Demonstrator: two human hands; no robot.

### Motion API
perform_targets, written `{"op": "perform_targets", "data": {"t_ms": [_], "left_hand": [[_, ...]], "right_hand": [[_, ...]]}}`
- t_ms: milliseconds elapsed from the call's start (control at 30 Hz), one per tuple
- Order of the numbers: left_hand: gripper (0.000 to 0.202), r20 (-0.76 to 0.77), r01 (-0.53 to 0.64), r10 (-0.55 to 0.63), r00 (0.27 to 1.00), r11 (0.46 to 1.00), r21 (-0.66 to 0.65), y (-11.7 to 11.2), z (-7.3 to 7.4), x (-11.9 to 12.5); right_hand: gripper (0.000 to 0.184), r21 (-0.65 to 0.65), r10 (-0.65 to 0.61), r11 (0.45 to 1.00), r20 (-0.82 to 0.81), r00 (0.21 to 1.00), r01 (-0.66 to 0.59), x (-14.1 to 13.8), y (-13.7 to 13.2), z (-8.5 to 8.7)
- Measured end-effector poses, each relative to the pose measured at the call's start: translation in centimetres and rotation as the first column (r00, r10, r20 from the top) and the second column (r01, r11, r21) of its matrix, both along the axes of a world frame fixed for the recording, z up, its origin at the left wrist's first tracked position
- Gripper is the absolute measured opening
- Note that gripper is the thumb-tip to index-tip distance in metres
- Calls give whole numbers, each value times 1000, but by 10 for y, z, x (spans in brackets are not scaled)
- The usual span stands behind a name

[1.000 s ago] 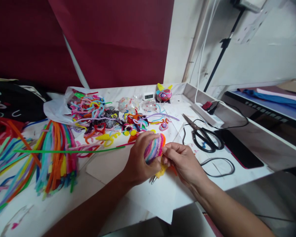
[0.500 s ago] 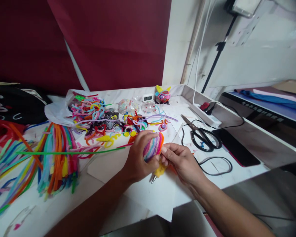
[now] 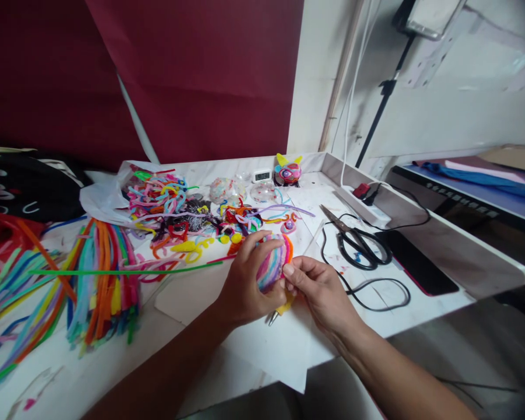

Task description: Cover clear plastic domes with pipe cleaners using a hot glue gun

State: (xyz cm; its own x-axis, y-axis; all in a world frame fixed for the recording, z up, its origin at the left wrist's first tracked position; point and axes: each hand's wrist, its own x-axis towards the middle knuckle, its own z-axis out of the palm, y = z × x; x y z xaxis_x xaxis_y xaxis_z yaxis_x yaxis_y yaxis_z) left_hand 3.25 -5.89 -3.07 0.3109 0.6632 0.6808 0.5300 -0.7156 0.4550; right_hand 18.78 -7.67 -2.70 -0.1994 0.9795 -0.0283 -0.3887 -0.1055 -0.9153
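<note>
My left hand (image 3: 245, 283) is closed around a ball wound from many-coloured pipe cleaners (image 3: 273, 265), held just above the white table (image 3: 192, 361). My right hand (image 3: 321, 289) pinches the ball's lower right side with thumb and fingers. A yellow piece (image 3: 284, 306) hangs under the ball between both hands, with a small metal tip (image 3: 271, 318) poking out below it. A long green pipe cleaner (image 3: 122, 270) lies flat to the left of my left hand.
Bundles of straight pipe cleaners (image 3: 100, 274) lie at left, and a heap of cut curled pieces (image 3: 179, 213) behind my hands. Black scissors (image 3: 359, 242), a black cable (image 3: 382, 291), a power strip (image 3: 363, 204) and a dark phone (image 3: 415, 262) are at right. A finished figure (image 3: 287, 171) stands by a small clock (image 3: 261, 174).
My right hand has slid slightly left and closer against the ball, covering more of the yellow piece. The left hand's fingers have shifted a little on the ball.
</note>
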Motion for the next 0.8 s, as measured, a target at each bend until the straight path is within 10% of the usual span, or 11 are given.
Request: {"op": "perform_targets", "data": {"t_ms": [433, 567, 800], "left_hand": [[65, 23, 42, -43, 999, 999, 11, 2, 1, 0], [69, 287, 115, -56, 956, 975, -191, 6, 1, -2], [44, 788, 557, 227, 573, 597, -577, 17, 5, -1]], "right_hand": [[27, 33, 1, 999, -72, 997, 2, 2, 3, -7], [25, 57, -7, 998, -72, 997, 11, 15, 9, -2], [27, 135, 103, 987, -146, 984, -84, 37, 19, 7]]}}
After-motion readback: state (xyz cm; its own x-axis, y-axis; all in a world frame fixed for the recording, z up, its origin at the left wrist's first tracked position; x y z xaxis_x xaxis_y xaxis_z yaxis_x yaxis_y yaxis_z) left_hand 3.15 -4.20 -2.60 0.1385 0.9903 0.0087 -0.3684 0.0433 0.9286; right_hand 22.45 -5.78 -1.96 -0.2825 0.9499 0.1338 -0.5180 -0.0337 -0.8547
